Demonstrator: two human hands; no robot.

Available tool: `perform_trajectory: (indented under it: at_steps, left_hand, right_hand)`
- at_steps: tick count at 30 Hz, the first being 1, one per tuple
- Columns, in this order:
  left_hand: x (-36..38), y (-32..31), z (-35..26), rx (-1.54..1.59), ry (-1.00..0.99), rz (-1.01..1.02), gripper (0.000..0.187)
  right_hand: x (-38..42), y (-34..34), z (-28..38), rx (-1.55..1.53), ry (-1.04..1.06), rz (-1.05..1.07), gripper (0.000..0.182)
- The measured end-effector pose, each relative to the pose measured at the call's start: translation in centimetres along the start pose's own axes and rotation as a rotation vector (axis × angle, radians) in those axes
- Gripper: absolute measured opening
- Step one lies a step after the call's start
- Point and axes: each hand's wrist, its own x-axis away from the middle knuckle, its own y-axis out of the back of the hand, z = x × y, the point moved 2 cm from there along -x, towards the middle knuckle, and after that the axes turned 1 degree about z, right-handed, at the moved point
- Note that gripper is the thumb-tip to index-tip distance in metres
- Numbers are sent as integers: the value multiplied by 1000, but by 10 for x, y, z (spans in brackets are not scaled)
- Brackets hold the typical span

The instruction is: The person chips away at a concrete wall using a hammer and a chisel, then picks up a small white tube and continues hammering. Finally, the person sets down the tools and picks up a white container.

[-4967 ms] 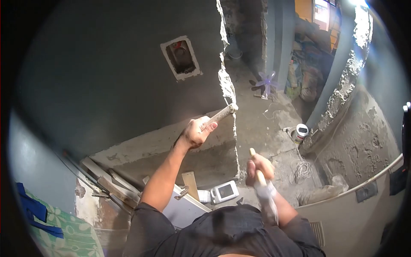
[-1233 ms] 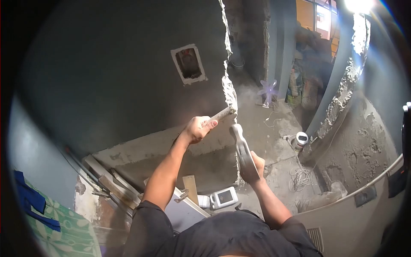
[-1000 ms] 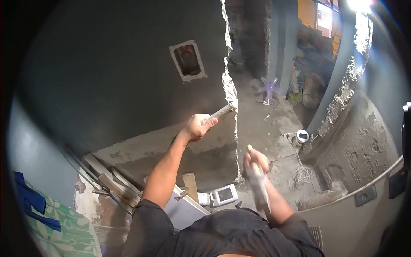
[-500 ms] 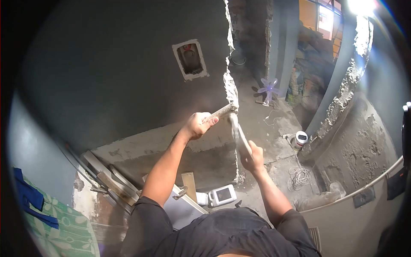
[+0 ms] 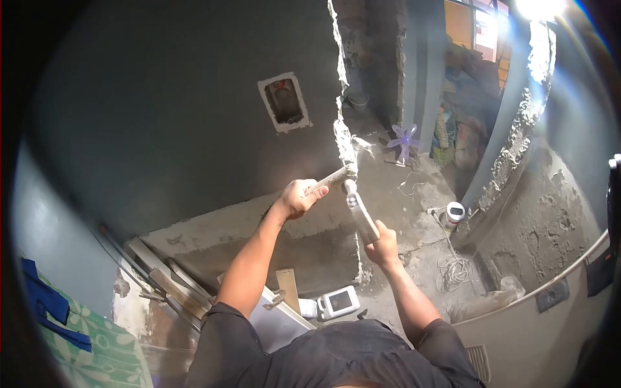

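My left hand [image 5: 296, 199] is wrapped round a thick, dust-coated chisel [image 5: 334, 178], its far end right at the rough broken edge of the grey wall [image 5: 345, 147]. Just below that end is the head of a hammer [image 5: 361, 212], whose thick handle my right hand [image 5: 381, 247] grips near its lower end. A pale, blurred plaster chip [image 5: 364, 146] shows beside the broken edge, above the chisel. Further left, a rectangular electrical box recess [image 5: 285, 102] with a white rim is set in the wall.
A purple flower-shaped fan [image 5: 405, 143] and a white round-topped device [image 5: 454, 212] stand on the floor beyond. Coiled cable [image 5: 455, 271] lies at the right. Below the wall are a white jug [image 5: 339, 302] and boards [image 5: 171, 284]. Green patterned cloth [image 5: 97, 343] hangs at lower left.
The hammer head has dropped slightly away from the chisel's end, and my right hand has moved a little down. A plaster chip now appears beside the wall edge.
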Motion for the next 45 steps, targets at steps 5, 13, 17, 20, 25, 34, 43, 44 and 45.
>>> perform_trajectory:
  at_steps: [5,13,17,20,25,34,43,44,45]
  left_hand:
    - [-7,-2,14,-23,-18,-22,56]
    - [28,-47,-45,-117,-309,-74,31]
    - [82,-135,-27,-239,43,465,33]
    - [150,-218,104,-180,113,363,38]
    - [277,-242,141,-11,625,192,41]
    - [263,-260,118,-172,343,37,32]
    - [79,-164,-10,-63,134,-614,42]
    - [53,-142,-52,-16,132,-614,41]
    - [40,-131,-67,-199,-26,-611,40]
  right_hand:
    - [57,-4,-31,-17,-13,65,13]
    - [196,-14,-188,223,-480,423,23]
    - [276,27,-238,592,-993,692,35]
    - [348,75,-272,602,-1239,658,36]
    - [479,130,-329,568,-1623,495,33]
    - [565,143,-417,-161,-1953,271,20]
    - [397,111,-426,397,-1134,910,35]
    - [347,107,-398,421,-1082,717,37]
    - [306,111,-357,373,-911,631,39]
